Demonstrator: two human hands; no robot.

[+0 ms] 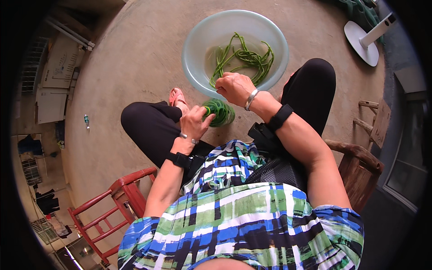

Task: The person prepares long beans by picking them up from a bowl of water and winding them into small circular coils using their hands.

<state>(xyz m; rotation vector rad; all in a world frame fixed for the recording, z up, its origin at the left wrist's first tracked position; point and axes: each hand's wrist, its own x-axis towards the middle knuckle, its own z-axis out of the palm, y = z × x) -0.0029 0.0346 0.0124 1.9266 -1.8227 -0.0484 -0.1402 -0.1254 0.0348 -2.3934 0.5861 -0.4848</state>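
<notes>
A wide pale-blue basin sits on the floor in front of me, with long green beans lying tangled in shallow water. Between my feet and close to the basin's near side is a round jar-like container, which looks packed with coiled green strands. My left hand is closed at its left edge, with a bright green loop by the fingertips. Over the basin's near rim, my right hand has its fingers curled together. Whatever they may pinch is hidden behind the hand.
A red wooden chair stands at my left, and brown wooden seating is close on my right. A white round-based stand rests at the far right. On the floor to the left lies a small item. Flattened cardboard leans at the left.
</notes>
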